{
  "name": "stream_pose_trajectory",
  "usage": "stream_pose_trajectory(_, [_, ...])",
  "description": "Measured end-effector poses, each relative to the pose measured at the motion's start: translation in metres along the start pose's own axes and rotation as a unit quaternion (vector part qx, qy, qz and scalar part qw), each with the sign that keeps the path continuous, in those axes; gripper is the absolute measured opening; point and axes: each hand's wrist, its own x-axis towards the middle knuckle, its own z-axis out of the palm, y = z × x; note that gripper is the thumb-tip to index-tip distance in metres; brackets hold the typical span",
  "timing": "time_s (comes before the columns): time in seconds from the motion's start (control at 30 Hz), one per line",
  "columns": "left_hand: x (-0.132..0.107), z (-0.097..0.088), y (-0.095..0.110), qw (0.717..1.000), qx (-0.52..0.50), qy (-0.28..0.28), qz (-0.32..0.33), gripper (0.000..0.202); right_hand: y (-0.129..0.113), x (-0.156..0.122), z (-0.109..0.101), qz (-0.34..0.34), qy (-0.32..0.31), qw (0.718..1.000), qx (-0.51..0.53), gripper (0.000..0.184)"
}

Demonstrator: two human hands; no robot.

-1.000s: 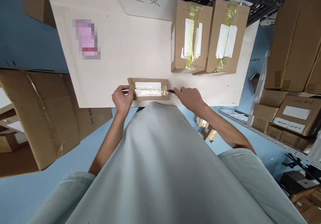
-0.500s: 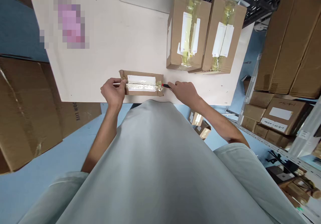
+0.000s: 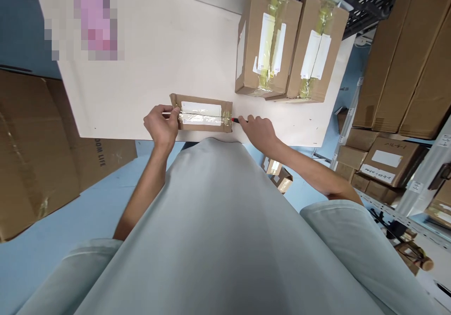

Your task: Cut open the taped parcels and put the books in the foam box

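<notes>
A small flat cardboard box (image 3: 225,109), with white labels and clear tape along its middle seam, lies near the front edge of the white table (image 3: 148,61). My left hand (image 3: 162,124) grips its left end, thumb on top and fingers bent; a thin pale strip shows between the fingers. From the right, my right hand (image 3: 260,130) is closed round a slim black box cutter (image 3: 236,120) with a red part. Its tip meets the taped right end of the box; the blade itself is too small to make out.
Two taller taped cartons (image 3: 259,37) stand at the table's back right, before a black plastic crate (image 3: 369,0). A large carton (image 3: 38,164) is at the left. Shelving with boxes (image 3: 384,160) lines the right. A blurred pink patch (image 3: 95,21) covers the table's upper left.
The whole view has shifted slightly. Both hands keep their holds, and the cutter stays at the right end of the small box.
</notes>
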Motion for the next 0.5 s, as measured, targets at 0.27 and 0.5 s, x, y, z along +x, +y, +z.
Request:
stream_pose_trajectory(0.27, [0.006, -0.007, -0.011, 1.000, -0.019, -0.021, 0.007, 0.025, 0.024, -0.004, 0.015, 0.001, 0.022, 0.999, 0.029, 0.044])
stream_pose_trajectory(0.5, [-0.003, 0.003, -0.002, 0.978, 0.002, 0.038, 0.206, 0.050, 0.008, -0.028, 0.040, 0.087, 0.070, 0.976, 0.186, 0.051])
